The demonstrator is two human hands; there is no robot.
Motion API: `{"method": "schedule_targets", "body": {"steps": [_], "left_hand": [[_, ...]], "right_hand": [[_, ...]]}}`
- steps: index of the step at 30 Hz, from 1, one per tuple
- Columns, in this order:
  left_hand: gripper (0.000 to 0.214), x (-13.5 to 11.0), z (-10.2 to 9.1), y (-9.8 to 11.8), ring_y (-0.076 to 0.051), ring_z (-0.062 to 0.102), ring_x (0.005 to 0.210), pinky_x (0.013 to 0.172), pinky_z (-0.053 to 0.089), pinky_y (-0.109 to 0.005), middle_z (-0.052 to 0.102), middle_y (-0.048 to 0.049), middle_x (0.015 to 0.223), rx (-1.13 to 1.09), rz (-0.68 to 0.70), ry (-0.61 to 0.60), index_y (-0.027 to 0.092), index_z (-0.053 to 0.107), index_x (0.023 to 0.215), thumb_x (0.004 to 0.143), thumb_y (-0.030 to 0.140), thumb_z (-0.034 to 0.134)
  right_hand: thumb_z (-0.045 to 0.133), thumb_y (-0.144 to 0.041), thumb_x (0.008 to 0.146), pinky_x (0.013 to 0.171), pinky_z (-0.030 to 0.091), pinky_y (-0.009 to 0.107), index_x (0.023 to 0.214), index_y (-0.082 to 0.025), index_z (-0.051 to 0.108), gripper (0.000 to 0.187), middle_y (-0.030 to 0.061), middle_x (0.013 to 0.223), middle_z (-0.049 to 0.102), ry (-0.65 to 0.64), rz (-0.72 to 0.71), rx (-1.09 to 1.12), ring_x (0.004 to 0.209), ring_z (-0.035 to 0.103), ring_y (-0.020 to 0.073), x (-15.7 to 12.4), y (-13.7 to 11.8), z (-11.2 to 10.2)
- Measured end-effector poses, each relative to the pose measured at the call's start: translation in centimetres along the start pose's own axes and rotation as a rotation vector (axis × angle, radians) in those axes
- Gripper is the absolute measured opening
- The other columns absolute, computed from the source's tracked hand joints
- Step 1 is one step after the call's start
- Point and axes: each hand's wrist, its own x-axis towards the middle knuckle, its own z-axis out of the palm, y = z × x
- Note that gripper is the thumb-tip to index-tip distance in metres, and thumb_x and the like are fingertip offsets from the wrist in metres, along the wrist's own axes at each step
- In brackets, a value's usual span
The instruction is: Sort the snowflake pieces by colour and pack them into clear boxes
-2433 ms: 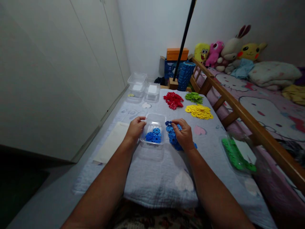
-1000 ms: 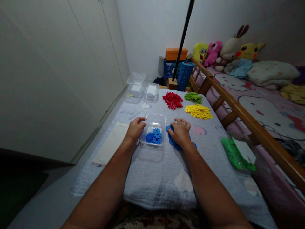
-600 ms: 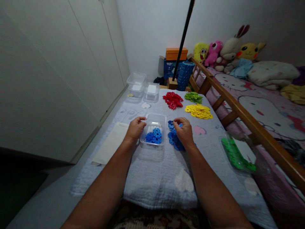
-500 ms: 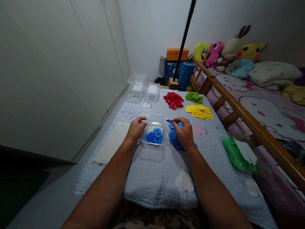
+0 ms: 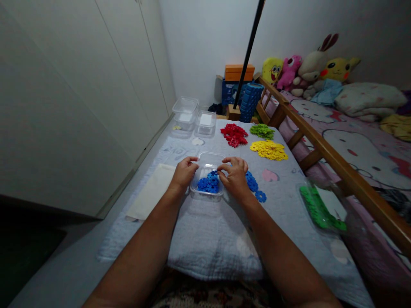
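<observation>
Cloth-covered table [image 5: 212,239], carrying: one clear tub [image 5: 207,196], upright, near the middle, blue flower-shaped discs [image 5: 208,185] inside; left hand [image 5: 184,173], closed on its left rim; right hand [image 5: 234,174], fingertips at its right rim, grip unclear. Beside the right hand, partly hidden by it, one loose blue pile [image 5: 251,181]. Farther back, three piles: red [image 5: 234,135], lime-green [image 5: 262,131], yellow [image 5: 269,150]. At far left, clear tubs [image 5: 205,130] with white patches. At left, one cream sheet [image 5: 152,192], flat, partly behind the left forearm. At right, one tub of green pieces [image 5: 313,207]. Alongside, a bed with wooden rail [image 5: 313,145] and plush toys [image 5: 290,70].
</observation>
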Motion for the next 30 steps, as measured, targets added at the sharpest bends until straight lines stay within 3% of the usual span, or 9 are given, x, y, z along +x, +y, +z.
{"method": "schedule_targets", "body": {"steps": [8, 14, 21, 24, 30], "left_hand": [[0.041, 0.0, 0.0, -0.1, -0.009, 0.034, 0.046, 0.046, 0.026, -0.022, 0.044, 0.0084, 0.055, -0.016, 0.006, -0.011, 0.015, 0.067, 0.100, 0.061, 0.027, 0.064], [0.042, 0.1, -0.1, -0.3, -0.009, 0.035, 0.046, 0.046, 0.026, -0.021, 0.044, 0.0082, 0.056, 0.009, 0.007, -0.009, 0.015, 0.068, 0.102, 0.062, 0.028, 0.064], [0.041, -0.1, 0.0, 0.2, -0.009, 0.033, 0.046, 0.046, 0.025, -0.022, 0.044, 0.0079, 0.056, 0.010, 0.003, -0.010, 0.015, 0.067, 0.100, 0.062, 0.027, 0.061], [0.042, -0.1, 0.0, 0.2, -0.009, 0.033, 0.045, 0.046, 0.025, -0.022, 0.043, 0.0081, 0.055, 0.006, 0.000, -0.014, 0.015, 0.067, 0.101, 0.061, 0.027, 0.062], [0.042, 0.1, -0.1, -0.2, -0.009, 0.034, 0.045, 0.046, 0.025, -0.022, 0.044, 0.0082, 0.056, 0.005, 0.003, -0.011, 0.015, 0.067, 0.101, 0.061, 0.028, 0.062]], "right_hand": [[0.067, -0.026, 0.089, 0.115, 0.021, 0.059, 0.087, -0.027, 0.080, 0.013, 0.0081, 0.129, 0.066, -0.063, -0.011, 0.034, 0.132, 0.043, 0.0336, -0.2, 0.1, 0.1], [0.066, -0.026, 0.089, 0.113, 0.029, 0.053, 0.089, -0.026, 0.080, 0.014, 0.0078, 0.130, 0.067, -0.097, -0.061, 0.092, 0.133, 0.045, 0.0313, -0.2, 0.8, -0.5], [0.059, -0.024, 0.090, 0.111, 0.033, 0.049, 0.098, -0.023, 0.079, 0.022, 0.0102, 0.130, 0.066, 0.032, 0.214, -0.084, 0.126, 0.049, 0.0305, 0.4, 3.3, -1.5], [0.058, -0.026, 0.090, 0.112, 0.029, 0.055, 0.108, -0.021, 0.078, 0.027, 0.0121, 0.139, 0.062, -0.027, 0.296, -0.240, 0.131, 0.044, 0.0349, 0.2, 4.3, -1.3], [0.056, -0.033, 0.093, 0.114, 0.019, 0.067, 0.117, -0.019, 0.073, 0.033, 0.0150, 0.149, 0.054, -0.148, 0.271, -0.361, 0.139, 0.035, 0.0394, -0.2, 4.6, 0.0]]}}
